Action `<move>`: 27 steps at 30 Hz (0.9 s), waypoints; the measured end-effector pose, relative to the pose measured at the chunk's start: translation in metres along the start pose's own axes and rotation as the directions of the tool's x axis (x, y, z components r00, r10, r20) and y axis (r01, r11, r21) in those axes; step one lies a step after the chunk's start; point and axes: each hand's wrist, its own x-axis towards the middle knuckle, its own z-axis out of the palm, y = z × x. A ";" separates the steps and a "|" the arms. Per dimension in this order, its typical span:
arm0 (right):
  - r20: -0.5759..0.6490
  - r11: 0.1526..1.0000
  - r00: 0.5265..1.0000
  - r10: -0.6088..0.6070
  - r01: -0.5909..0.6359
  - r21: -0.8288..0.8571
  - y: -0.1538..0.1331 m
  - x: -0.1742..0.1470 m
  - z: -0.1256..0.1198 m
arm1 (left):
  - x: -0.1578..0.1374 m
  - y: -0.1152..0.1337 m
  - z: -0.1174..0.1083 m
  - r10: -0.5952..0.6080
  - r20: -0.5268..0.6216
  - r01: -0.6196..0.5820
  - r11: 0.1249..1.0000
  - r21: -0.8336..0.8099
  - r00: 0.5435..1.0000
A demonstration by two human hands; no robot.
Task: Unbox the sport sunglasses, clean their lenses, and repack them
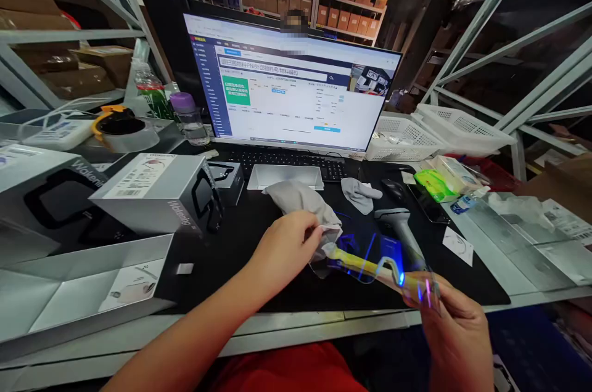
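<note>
One grey pouch (300, 198): bunched just past the fingertips of the left hand (287, 247), pinched on its edge.
Clear lens (392, 250): right hand (456, 318) grips one end, rest reaches toward the left fingers.
Lens worry: could smudge or slip imo, if that one-end grip shifts.

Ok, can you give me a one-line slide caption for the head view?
Before a lit monitor, the left hand pinches a grey cloth while the right hand holds a clear lens.

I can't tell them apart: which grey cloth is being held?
The larger cloth, pinched in the left hand; the smaller cloth lies near the mouse.
</note>
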 end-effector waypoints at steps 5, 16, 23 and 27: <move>0.039 0.978 0.994 -0.098 0.103 -0.180 -0.003 -0.003 0.018 | 0.003 -0.004 -0.009 -0.066 0.071 0.079 0.977 -0.201 0.995; 0.445 0.663 0.715 -0.539 0.686 -0.298 -0.010 -0.021 0.022 | 0.008 -0.003 -0.006 0.117 -0.015 -0.117 0.949 -0.293 0.993; 0.333 0.640 0.726 -0.602 0.688 -0.342 -0.001 -0.014 0.035 | 0.002 0.002 -0.017 0.257 0.077 -0.228 0.936 -0.268 0.963; 0.109 0.777 0.844 -0.525 0.527 -0.344 -0.001 -0.009 0.052 | -0.006 0.008 -0.012 0.260 0.060 -0.242 0.947 -0.211 0.964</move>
